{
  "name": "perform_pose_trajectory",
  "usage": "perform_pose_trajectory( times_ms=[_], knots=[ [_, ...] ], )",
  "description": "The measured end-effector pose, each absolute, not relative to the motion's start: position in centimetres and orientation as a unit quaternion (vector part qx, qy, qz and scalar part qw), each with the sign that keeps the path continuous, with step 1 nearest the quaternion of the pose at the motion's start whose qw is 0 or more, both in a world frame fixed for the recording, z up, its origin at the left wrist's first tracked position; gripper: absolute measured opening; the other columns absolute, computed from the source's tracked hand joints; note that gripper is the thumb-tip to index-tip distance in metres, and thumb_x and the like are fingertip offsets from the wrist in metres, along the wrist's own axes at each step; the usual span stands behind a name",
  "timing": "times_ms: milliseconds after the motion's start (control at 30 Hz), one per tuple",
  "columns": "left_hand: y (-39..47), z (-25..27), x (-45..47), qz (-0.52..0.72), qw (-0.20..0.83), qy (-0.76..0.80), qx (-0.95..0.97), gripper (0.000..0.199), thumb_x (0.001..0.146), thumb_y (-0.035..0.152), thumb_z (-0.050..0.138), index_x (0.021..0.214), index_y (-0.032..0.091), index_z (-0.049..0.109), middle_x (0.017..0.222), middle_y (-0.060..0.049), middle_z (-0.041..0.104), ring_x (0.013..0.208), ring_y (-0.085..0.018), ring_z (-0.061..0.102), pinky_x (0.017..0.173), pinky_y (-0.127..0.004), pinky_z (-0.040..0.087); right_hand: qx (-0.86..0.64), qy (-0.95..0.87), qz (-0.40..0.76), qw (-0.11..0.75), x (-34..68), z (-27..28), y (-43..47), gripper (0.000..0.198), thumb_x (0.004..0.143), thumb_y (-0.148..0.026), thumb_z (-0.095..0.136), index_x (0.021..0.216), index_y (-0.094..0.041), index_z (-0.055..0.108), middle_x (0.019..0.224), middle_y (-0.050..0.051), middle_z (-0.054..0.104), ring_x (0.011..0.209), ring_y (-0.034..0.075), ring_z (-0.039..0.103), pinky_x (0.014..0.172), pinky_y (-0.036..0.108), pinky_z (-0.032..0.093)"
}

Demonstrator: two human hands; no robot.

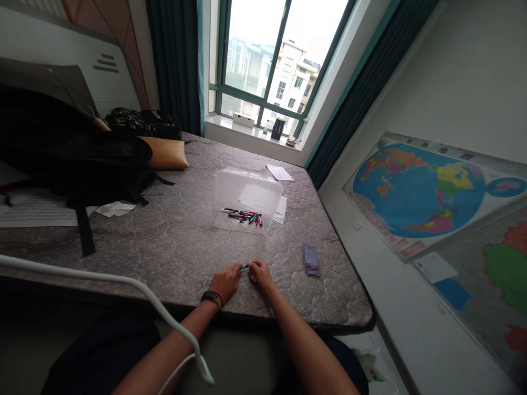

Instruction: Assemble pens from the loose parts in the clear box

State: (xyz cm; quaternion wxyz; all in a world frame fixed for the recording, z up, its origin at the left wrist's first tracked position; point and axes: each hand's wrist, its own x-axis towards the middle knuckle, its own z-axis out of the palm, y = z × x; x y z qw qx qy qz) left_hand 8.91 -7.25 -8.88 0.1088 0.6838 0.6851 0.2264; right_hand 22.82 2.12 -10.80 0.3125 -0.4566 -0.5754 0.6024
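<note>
My left hand (225, 281), with a dark band on its wrist, and my right hand (260, 273) meet above the near part of the mattress (173, 241). Between them is a small teal pen (244, 267), pinched by the fingers of both hands; most of it is hidden. Beyond the hands stands a clear plastic box (222, 192). Several pens (242, 215), black, red and teal, lie in a loose heap on its bottom.
Right of my hands lies a blurred-out rectangular object (311, 260). White papers (280, 172) rest behind the box. A black backpack (82, 148) and a tan pouch (167, 152) occupy the left side. A white curved tube (135, 282) crosses the lower left foreground.
</note>
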Motion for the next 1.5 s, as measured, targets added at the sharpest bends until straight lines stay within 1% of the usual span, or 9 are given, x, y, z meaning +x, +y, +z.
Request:
perform_pose_trajectory(
  times_ms=[267, 400, 600, 700, 900, 1067, 1200, 1400, 1500],
  knots=[
    [-7.5, -8.0, 9.1, 0.174, 0.14, 0.721, 0.656, 0.041, 0.1, 0.037, 0.02, 0.1, 0.019, 0.058, 0.095, -0.01, 0.07, 0.083, -0.022, 0.065, 0.068, -0.032, 0.04, -0.445, -0.52, 0.641, 0.348, 22.9, -10.3, 2.0, 0.024, 0.068, -0.036, 0.063, 0.081, -0.018, 0.053, 0.067, -0.001, 0.065, 0.042, 0.008, 0.052, 0.037, 0.018, 0.036],
    [-7.5, -7.9, 9.1, 0.173, 0.145, 0.724, 0.652, 0.041, 0.1, 0.038, 0.021, 0.1, 0.019, 0.057, 0.098, -0.01, 0.07, 0.086, -0.021, 0.066, 0.068, -0.03, 0.039, -0.435, -0.485, 0.668, 0.36, 23.3, -10.5, 2.2, 0.026, 0.069, -0.036, 0.067, 0.081, -0.018, 0.054, 0.077, 0.003, 0.067, 0.051, 0.01, 0.058, 0.043, 0.018, 0.044],
    [-7.6, -7.7, 9.0, 0.172, 0.142, 0.728, 0.648, 0.041, 0.098, 0.049, 0.026, 0.097, 0.022, 0.057, 0.095, -0.007, 0.07, 0.086, -0.02, 0.065, 0.07, -0.029, 0.04, -0.428, -0.339, 0.674, 0.498, 24.2, -11.0, 2.5, 0.025, 0.075, -0.04, 0.063, 0.085, -0.022, 0.049, 0.088, 0.004, 0.068, 0.068, 0.014, 0.066, 0.061, 0.026, 0.054],
    [-7.6, -7.7, 8.9, 0.18, 0.142, 0.727, 0.647, 0.042, 0.098, 0.051, 0.025, 0.095, 0.023, 0.057, 0.095, -0.006, 0.07, 0.087, -0.019, 0.065, 0.071, -0.028, 0.04, -0.431, -0.296, 0.665, 0.534, 24.4, -11.2, 2.6, 0.024, 0.077, -0.04, 0.061, 0.086, -0.023, 0.046, 0.087, 0.004, 0.069, 0.065, 0.014, 0.065, 0.058, 0.025, 0.053],
    [-7.5, -8.1, 8.7, 0.211, 0.141, 0.738, 0.625, 0.042, 0.099, 0.049, 0.023, 0.1, 0.022, 0.055, 0.098, -0.008, 0.069, 0.089, -0.019, 0.066, 0.07, -0.027, 0.039, -0.42, -0.342, 0.677, 0.498, 24.2, -11.4, 2.4, 0.036, 0.075, -0.04, 0.069, 0.094, -0.023, 0.045, 0.077, 0.0, 0.068, 0.054, 0.01, 0.06, 0.05, 0.019, 0.047],
    [-7.6, -7.8, 8.7, 0.176, 0.163, 0.739, 0.63, 0.045, 0.092, 0.06, 0.034, 0.103, 0.023, 0.057, 0.094, -0.007, 0.07, 0.088, -0.022, 0.066, 0.072, -0.029, 0.042, -0.42, -0.467, 0.685, 0.369, 23.3, -10.9, 2.0, 0.04, 0.072, -0.046, 0.071, 0.093, -0.019, 0.049, 0.072, 0.001, 0.07, 0.04, 0.009, 0.054, 0.037, 0.018, 0.04],
    [-7.6, -7.9, 8.7, 0.187, 0.165, 0.716, 0.652, 0.034, 0.097, 0.046, 0.032, 0.108, 0.026, 0.058, 0.106, -0.007, 0.068, 0.092, -0.02, 0.065, 0.073, -0.028, 0.042, -0.426, -0.508, 0.676, 0.322, 22.9, -10.4, 2.0, 0.041, 0.071, -0.048, 0.072, 0.09, -0.018, 0.05, 0.073, 0.002, 0.071, 0.034, 0.007, 0.048, 0.031, 0.018, 0.035],
    [-7.4, -8.6, 8.6, 0.187, 0.151, 0.715, 0.657, 0.026, 0.097, 0.037, 0.034, 0.103, 0.024, 0.056, 0.106, -0.007, 0.067, 0.09, -0.019, 0.064, 0.072, -0.027, 0.04, -0.426, -0.353, 0.702, 0.449, 23.8, -10.2, 2.4, 0.037, 0.071, -0.043, 0.073, 0.087, -0.021, 0.047, 0.088, 0.007, 0.072, 0.055, 0.011, 0.063, 0.048, 0.021, 0.049],
    [-7.3, -8.8, 8.6, 0.192, 0.149, 0.718, 0.652, 0.026, 0.098, 0.036, 0.032, 0.103, 0.024, 0.055, 0.105, -0.007, 0.067, 0.09, -0.019, 0.064, 0.071, -0.027, 0.04, -0.43, -0.352, 0.683, 0.474, 23.9, -10.9, 2.3, 0.036, 0.07, -0.04, 0.072, 0.088, -0.021, 0.048, 0.079, 0.004, 0.07, 0.052, 0.01, 0.06, 0.046, 0.019, 0.046]
  ],
)
